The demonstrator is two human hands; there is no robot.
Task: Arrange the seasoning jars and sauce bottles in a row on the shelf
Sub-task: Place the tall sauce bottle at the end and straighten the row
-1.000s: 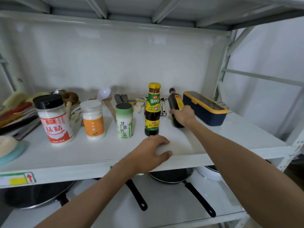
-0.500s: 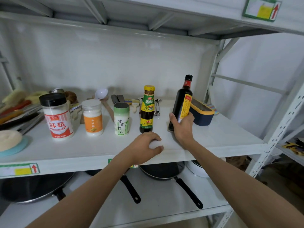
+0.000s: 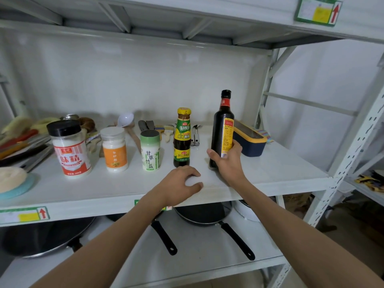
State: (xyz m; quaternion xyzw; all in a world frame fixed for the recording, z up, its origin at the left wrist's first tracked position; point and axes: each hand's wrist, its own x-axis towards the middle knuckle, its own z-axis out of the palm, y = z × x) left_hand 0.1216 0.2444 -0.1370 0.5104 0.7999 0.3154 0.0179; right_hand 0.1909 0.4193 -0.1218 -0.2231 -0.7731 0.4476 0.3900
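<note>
On the white shelf a row runs left to right: a black-lidded jar with a red label, a white jar with an orange label, a green-and-white salt shaker, and a small dark sauce bottle with a yellow cap. Right of them stands a tall dark bottle with a yellow label, upright, its base on or just above the shelf. My right hand grips its lower part. My left hand rests on the shelf's front, fingers curled, holding nothing.
A navy box with a yellow rim sits just right of the tall bottle. Spoons, brushes and other utensils lie behind the row. A sponge on a teal dish is at far left. Frying pans sit on the shelf below.
The tall dark bottle lay tilted at the back a second ago; my right hand has stood it upright and brought it forward beside the small sauce bottle. My left hand stayed put.
</note>
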